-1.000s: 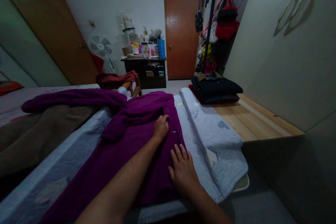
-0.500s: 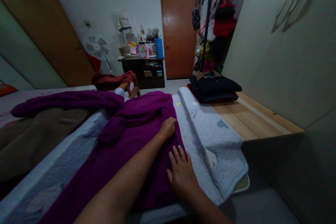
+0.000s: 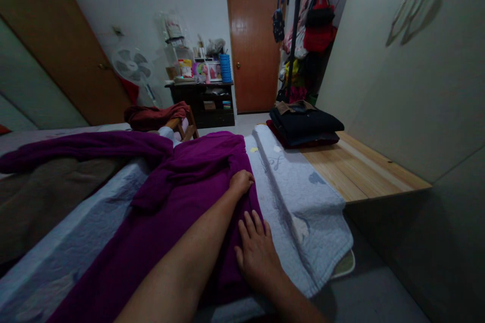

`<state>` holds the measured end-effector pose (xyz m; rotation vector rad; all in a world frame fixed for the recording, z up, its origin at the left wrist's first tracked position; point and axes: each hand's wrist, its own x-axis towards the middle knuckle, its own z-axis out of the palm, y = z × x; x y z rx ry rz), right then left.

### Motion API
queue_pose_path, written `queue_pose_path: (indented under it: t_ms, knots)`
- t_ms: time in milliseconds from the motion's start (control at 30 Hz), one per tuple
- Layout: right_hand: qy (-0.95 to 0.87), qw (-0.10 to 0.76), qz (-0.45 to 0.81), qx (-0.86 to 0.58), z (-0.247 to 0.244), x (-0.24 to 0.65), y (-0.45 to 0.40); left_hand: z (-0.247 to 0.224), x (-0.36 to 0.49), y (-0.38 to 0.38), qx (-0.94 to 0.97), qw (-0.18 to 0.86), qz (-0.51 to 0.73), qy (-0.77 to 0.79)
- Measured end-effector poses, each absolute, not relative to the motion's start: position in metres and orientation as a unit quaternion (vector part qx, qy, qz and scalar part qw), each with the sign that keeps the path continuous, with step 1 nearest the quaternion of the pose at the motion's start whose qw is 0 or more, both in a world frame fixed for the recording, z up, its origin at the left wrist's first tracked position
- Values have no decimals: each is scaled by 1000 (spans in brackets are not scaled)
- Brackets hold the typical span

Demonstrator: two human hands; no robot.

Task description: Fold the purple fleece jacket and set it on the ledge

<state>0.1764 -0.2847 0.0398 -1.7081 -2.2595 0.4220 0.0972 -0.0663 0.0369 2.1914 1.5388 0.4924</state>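
Observation:
A purple long-sleeved top [image 3: 189, 202] lies spread over the bed, one sleeve stretched out to the left and part of it folded over. My left hand [image 3: 241, 182] has its fingers curled on the garment's right edge, pinching the cloth there. Closer to me, my right hand [image 3: 257, 250] rests flat on the same edge with its fingers spread. Under the top and to its right is a light grey quilted sheet [image 3: 291, 197], rumpled into a long ridge.
Folded dark clothes [image 3: 306, 123] are stacked on a wooden board [image 3: 359, 171] at right, beside a pale cabinet [image 3: 409, 86]. A brown garment [image 3: 56, 197] lies at left. Beyond the bed are a chair with a reddish cloth [image 3: 155, 117], a fan [image 3: 132, 66] and a door [image 3: 254, 45].
The view has shifted slightly, so the scene sits a little further left. Both hands keep nearly the same places on the purple top.

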Motion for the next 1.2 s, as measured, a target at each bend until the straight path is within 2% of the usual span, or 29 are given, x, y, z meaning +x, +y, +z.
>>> queue_pose_path:
  t_ms: [233,433,633,900,1200]
  knots:
    - [-780,143,135,-594,38,177,-286,28,98,-67,740,271,244,565]
    - [-782,137,127,-594,39,178,-286,35,86,-68,663,413,324,533]
    - [-783,139,120,-595,40,178,-286,51,52,-109,607,531,354,474]
    - [-781,150,94,-599,39,175,-288,73,-34,-194,630,602,253,420]
    - [-781,134,68,-606,36,173,-287,74,-58,-252,726,532,125,417]
